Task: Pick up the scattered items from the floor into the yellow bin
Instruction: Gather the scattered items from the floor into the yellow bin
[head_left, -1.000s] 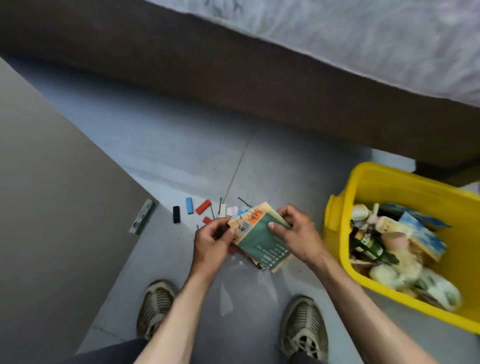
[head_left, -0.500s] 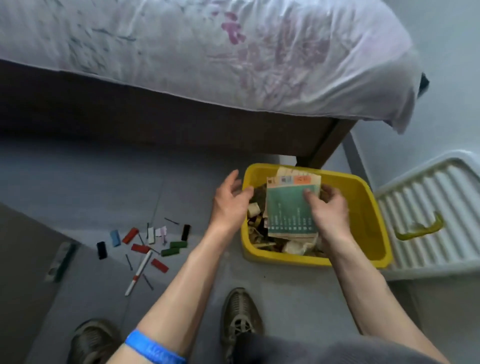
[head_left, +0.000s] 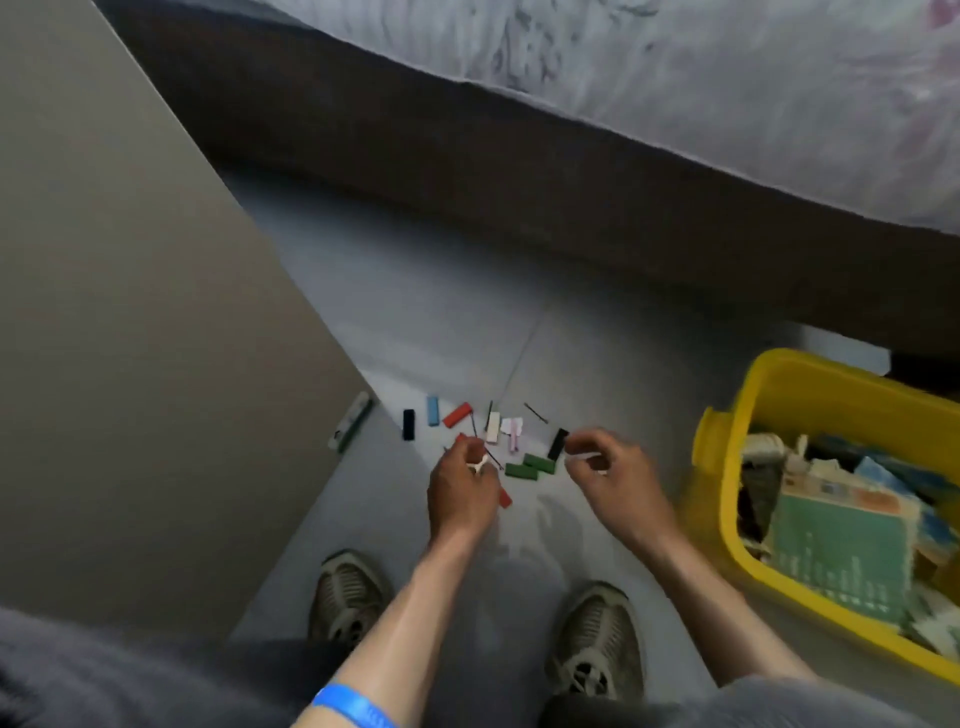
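Observation:
Small scattered pieces lie on the grey floor: a black block (head_left: 409, 423), a blue block (head_left: 432, 411), a red block (head_left: 457, 414), a white block (head_left: 492, 427), a pink piece (head_left: 514, 432), another black block (head_left: 558, 443), two green blocks (head_left: 530, 466) and thin dark hairpins (head_left: 535, 413). My left hand (head_left: 462, 491) is low over them and pinches a small white piece (head_left: 478, 466). My right hand (head_left: 610, 475) hovers beside the green blocks with a thin white stick (head_left: 589, 457) at its curled fingertips. The yellow bin (head_left: 719, 470) stands at the right, a green booklet (head_left: 841, 551) on top of its contents.
A bed with a dark brown frame (head_left: 519, 171) and pale sheet runs across the back. A tall beige panel (head_left: 130, 312) fills the left, with a green-and-white box (head_left: 352, 428) at its foot. My two shoes (head_left: 348, 597) stand just behind my hands.
The green booklet that my right hand held over the bin now lies in the bin. Both hands have come back left and down to the small pieces on the floor.

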